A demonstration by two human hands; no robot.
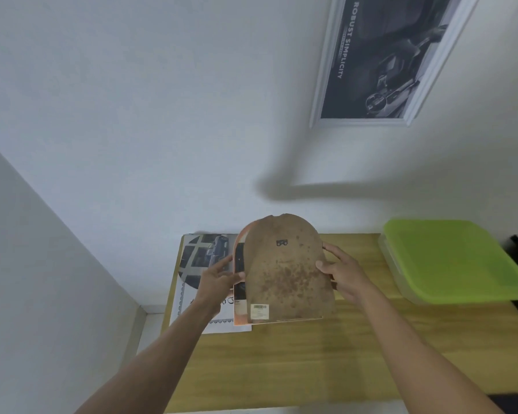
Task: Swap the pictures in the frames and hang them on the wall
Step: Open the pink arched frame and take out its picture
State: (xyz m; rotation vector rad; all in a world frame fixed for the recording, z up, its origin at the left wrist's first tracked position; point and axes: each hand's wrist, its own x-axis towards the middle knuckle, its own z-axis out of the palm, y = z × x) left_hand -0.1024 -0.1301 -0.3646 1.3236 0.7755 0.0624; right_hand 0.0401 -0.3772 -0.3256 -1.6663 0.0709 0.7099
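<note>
Above the worktop (326, 354), both hands, left hand (219, 279) and right hand (343, 276), fingers grasping one arched frame (284, 273); one loose picture (198, 261); one lidded green container (449, 261), contents hidden.

A table (326, 354) stands against the wall (162, 115), its left edge near a room corner. At the table's far left corner lies a printed sheet (192, 264), overhanging the left edge slightly. Just right of it, near the middle of the far edge, an arch-topped frame (284, 273) is held upright with its back toward the viewer, its lower edge on the table and overlapping the sheet's right side. The left hand (219, 279) grips the frame's left edge, the right hand (341, 276) its right edge. A lidded container (452, 261) sits at the far right corner, well apart from the frame. On the wall above, to the right, hangs a framed poster (380, 58).
</note>
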